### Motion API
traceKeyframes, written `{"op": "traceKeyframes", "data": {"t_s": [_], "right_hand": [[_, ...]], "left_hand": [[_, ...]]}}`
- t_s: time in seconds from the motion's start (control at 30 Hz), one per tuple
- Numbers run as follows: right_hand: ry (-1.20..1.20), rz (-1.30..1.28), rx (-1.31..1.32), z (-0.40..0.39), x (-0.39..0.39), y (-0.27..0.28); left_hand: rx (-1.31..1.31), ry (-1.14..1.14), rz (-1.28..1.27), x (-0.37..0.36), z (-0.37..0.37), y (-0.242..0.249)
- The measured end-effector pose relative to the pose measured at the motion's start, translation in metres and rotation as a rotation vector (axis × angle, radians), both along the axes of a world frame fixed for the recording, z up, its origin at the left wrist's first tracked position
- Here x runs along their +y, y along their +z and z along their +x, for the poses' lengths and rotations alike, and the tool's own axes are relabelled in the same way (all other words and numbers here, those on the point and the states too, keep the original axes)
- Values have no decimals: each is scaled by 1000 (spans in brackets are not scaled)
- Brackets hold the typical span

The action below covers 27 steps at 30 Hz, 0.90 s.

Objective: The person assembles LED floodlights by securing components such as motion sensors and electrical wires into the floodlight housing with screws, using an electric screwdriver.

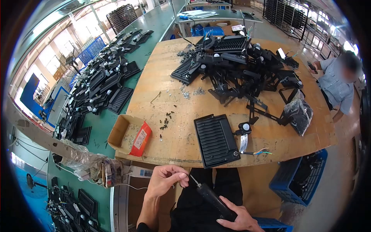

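My right hand (240, 217) is wrapped around a black electric screwdriver (211, 200), which points up and to the left over my lap. At its bit tip, my left hand (167, 181) is closed in a pinch; whatever sits between thumb and fingertips is too small to make out. Ahead of both hands, a black finned floodlight housing (215, 141) lies at the table's near edge. A small sensor with a white dome (244, 127) is attached at its right side, beside a white label (243, 143) and loose coloured wires (263, 152).
An open cardboard box (123, 133) holds small screws. Dark screws (166, 121) lie scattered on the wooden table (174, 149). Floodlights and brackets (239, 69) pile up at the back, near a bagged bundle (299, 116). Blue crate (286, 189) stands below right; a person (336, 81) is beyond.
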State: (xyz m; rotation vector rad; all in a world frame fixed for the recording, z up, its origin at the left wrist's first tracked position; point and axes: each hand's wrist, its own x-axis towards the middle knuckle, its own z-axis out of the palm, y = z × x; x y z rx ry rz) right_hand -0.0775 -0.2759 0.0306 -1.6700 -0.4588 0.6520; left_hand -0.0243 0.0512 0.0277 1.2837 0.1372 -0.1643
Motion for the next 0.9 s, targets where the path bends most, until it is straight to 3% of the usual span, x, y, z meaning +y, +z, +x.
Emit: {"op": "traceKeyframes", "data": {"t_s": [0.23,0.3,0.53,0.63,0.7,0.83,0.9], "right_hand": [[85,-79,163,3,-3,10],[51,-63,69,0,-1,9],[67,-78,136,3,2,13],[42,-40,-69,-1,1,3],[102,-182,21,-4,-5,-3],[160,-89,87,3,-9,-18],[142,89,451,5,-9,-22]], "left_hand": [[84,-214,22,3,1,6],[46,-217,8,6,3,8],[48,-199,-24,12,5,12],[100,-268,51,19,9,21],[83,-368,188,28,14,31],[-33,-629,464,34,24,54],[-31,-649,445,31,26,55]]}}
